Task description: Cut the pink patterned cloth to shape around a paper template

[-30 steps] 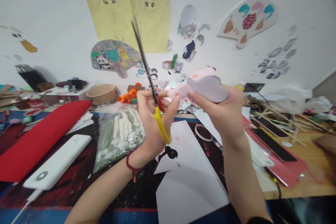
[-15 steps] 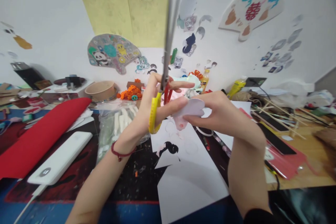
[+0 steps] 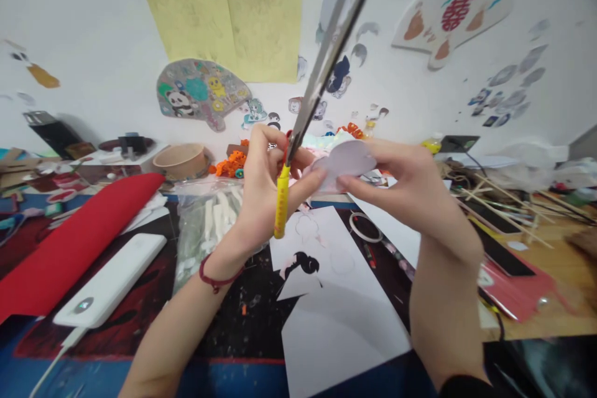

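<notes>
My left hand (image 3: 261,189) is closed round the yellow and red handles of a pair of scissors (image 3: 298,127), whose long metal blades point up and to the right, nearly shut. My right hand (image 3: 410,193) pinches a small pale cloud-shaped paper cutout (image 3: 347,158) between thumb and fingers, right beside the scissor handles. My left thumb touches the cutout's lower edge. Both hands hover above a white sheet (image 3: 326,286) with a black-haired figure drawn on it.
A red foam roll (image 3: 74,236) and a white power bank (image 3: 112,280) lie at the left. A plastic bag of white pieces (image 3: 205,224) sits behind my left wrist. Wooden sticks (image 3: 513,205), a tape ring (image 3: 366,227) and red sheets lie at the right. A paper bowl (image 3: 180,161) stands near the decorated wall.
The scissor blades swung from leaning left to leaning right. The cutout dropped slightly, then rose again and stays pinched in my right hand.
</notes>
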Demonstrator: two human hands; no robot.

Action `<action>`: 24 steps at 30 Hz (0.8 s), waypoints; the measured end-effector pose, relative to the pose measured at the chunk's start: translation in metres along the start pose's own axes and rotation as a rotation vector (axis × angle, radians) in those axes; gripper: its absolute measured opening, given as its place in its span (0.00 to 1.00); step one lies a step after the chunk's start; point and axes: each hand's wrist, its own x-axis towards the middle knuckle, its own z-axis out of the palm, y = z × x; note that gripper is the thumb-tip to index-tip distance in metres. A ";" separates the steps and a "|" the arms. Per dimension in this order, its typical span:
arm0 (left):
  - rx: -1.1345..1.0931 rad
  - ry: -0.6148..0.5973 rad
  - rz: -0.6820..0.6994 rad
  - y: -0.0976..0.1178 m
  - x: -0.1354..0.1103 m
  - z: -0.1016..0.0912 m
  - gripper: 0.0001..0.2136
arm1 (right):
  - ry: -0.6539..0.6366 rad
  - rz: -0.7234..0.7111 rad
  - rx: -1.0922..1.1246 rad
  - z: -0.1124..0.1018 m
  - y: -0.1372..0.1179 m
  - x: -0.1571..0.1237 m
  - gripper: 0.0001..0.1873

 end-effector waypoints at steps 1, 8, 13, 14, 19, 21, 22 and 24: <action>0.002 0.028 0.014 0.001 -0.001 0.001 0.24 | 0.017 0.024 0.057 0.003 0.000 0.001 0.03; -0.011 0.073 -0.004 0.010 -0.004 0.006 0.24 | 0.164 0.099 0.298 0.025 0.003 0.002 0.14; -0.018 0.097 0.014 0.016 -0.005 0.008 0.23 | 0.099 0.103 0.349 0.023 0.000 0.000 0.12; -0.015 0.093 0.014 0.017 -0.004 0.007 0.23 | 0.093 0.112 0.355 0.023 -0.001 0.000 0.12; 0.007 0.073 0.006 0.021 -0.002 0.002 0.25 | 0.110 0.152 0.272 0.025 -0.003 -0.002 0.16; 0.007 0.062 -0.012 0.021 -0.001 0.000 0.25 | 0.153 0.138 0.275 0.026 -0.004 -0.002 0.17; 0.003 0.053 -0.019 0.021 -0.001 -0.001 0.24 | 0.167 0.131 0.282 0.026 -0.004 -0.003 0.16; -0.011 0.034 -0.011 0.021 0.000 -0.003 0.24 | 0.163 0.127 0.293 0.027 -0.005 -0.003 0.15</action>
